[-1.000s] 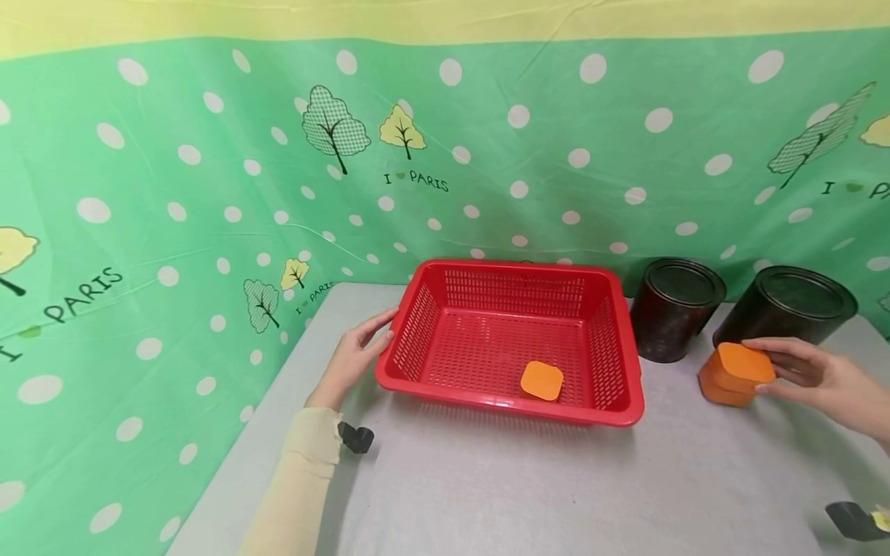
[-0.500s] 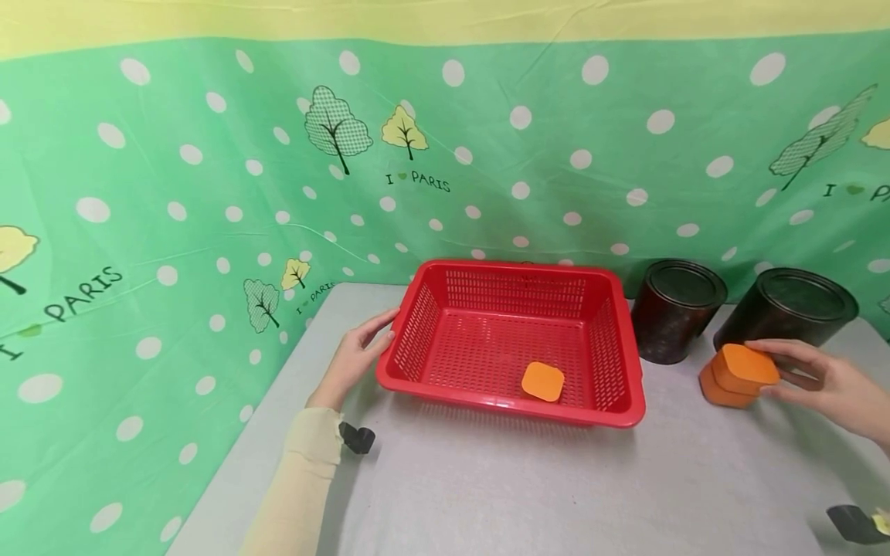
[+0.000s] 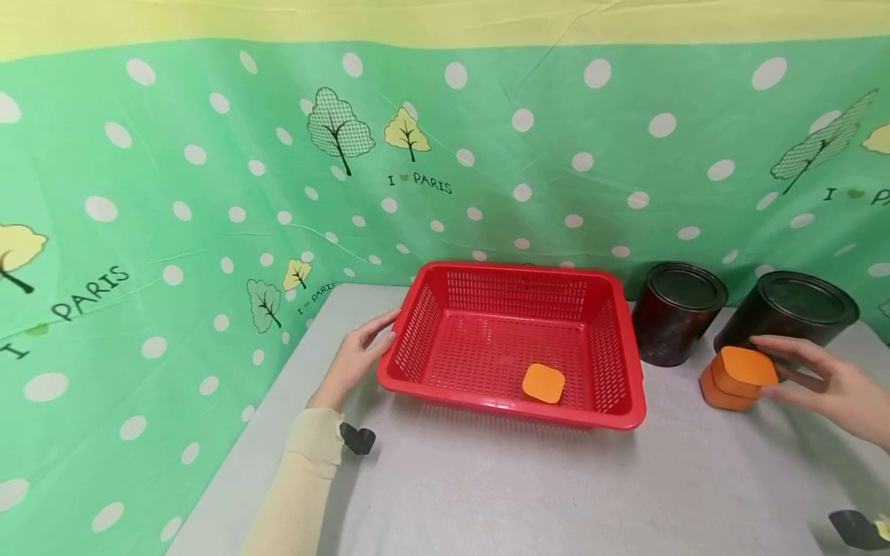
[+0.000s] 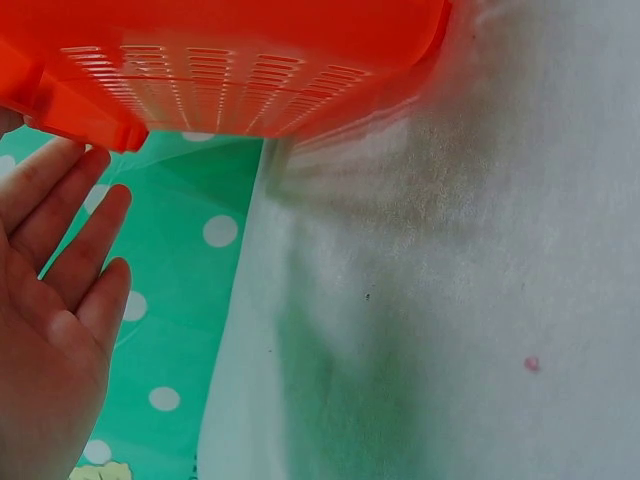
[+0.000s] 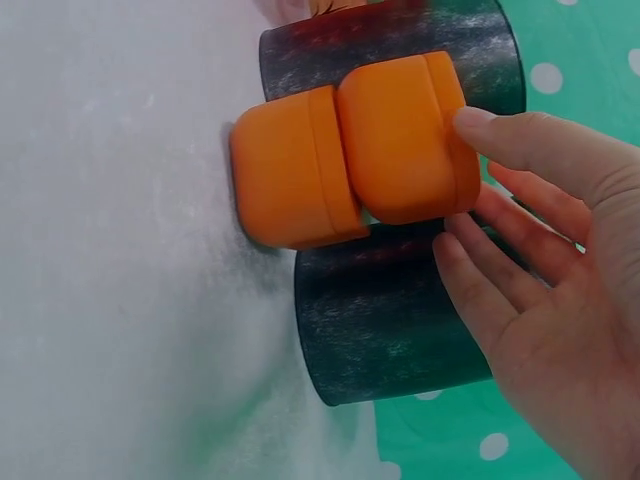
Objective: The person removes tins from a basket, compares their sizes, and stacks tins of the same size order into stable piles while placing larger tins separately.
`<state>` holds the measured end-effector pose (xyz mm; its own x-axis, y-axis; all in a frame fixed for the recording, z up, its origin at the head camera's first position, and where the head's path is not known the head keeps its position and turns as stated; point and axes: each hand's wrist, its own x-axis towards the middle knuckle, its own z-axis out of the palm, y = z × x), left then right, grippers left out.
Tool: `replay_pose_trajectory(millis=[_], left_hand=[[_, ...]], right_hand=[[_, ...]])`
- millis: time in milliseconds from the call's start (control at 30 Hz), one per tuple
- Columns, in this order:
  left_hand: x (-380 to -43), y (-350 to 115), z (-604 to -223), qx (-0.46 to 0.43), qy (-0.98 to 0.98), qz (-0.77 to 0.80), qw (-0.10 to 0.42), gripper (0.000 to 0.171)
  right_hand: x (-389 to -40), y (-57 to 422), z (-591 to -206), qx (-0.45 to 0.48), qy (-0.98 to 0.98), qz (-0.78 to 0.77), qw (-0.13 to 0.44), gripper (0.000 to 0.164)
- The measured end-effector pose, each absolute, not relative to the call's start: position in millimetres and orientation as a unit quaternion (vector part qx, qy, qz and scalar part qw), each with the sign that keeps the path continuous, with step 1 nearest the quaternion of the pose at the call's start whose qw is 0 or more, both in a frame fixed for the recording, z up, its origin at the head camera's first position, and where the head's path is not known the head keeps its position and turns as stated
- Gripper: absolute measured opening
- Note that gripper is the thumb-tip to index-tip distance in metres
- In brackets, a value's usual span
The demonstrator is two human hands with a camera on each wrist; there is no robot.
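My left hand [image 3: 353, 361] rests against the left rim of a red plastic basket [image 3: 511, 401]; in the left wrist view its fingers [image 4: 88, 250] reach out nearly straight below the basket's handle. Inside the basket, near its front right corner, lies an orange rounded-square box [image 3: 543, 383]. To the right, two similar orange boxes are stacked, the upper box [image 5: 395, 140] over the lower box [image 5: 285, 175]. My right hand [image 3: 827, 382] is loosely spread beside the upper one, its thumb tip at the lid edge and the other fingers extended behind.
Two dark cylindrical cans, a left can [image 3: 676, 316] and a right can [image 3: 793, 309], stand behind the orange stack. A green dotted curtain [image 3: 487, 116] hangs at the back and left of the grey-white tabletop [image 3: 501, 486].
My right hand has loosened around the upper orange box, its fingers spreading and shifting slightly right. That box sits slightly further left on the lower one. My left hand stays at the basket.
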<state>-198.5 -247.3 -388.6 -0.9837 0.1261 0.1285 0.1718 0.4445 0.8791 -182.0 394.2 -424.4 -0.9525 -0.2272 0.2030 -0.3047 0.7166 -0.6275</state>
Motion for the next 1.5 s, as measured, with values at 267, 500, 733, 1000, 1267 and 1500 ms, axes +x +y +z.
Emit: replay_pose_trajectory(millis=[267, 500, 733, 1000, 1267, 1500], left_hand=[[-197.0, -246.4, -387.3, -0.092, -0.848, -0.521, 0.023, 0.048], [-196.6, -246.1, -387.0, -0.090, -0.848, -0.521, 0.022, 0.048], [-196.4, -246.3, -387.3, -0.087, -0.848, -0.523, 0.020, 0.048], [-195.6, -246.0, -386.4, -0.089, -0.848, -0.522, 0.022, 0.048], [-195.8, -245.8, -386.6, -0.089, -0.848, -0.522, 0.025, 0.048], [-195.7, -245.7, -385.9, -0.090, -0.848, -0.522, 0.025, 0.048]], right_hand=[[-180.2, 390.7, -410.9, 0.163, -0.908, 0.377, 0.084, 0.070], [-177.5, 382.1, -398.6, 0.173, -0.903, 0.380, 0.101, 0.069], [-176.0, 371.7, -386.3, 0.199, -0.888, 0.400, 0.107, 0.072], [-177.7, 357.1, -375.9, 0.232, -0.870, 0.422, 0.102, 0.069], [-178.5, 338.3, -366.7, 0.238, -0.858, 0.444, 0.097, 0.069], [-184.8, 321.9, -357.4, 0.264, -0.855, 0.435, 0.100, 0.068]])
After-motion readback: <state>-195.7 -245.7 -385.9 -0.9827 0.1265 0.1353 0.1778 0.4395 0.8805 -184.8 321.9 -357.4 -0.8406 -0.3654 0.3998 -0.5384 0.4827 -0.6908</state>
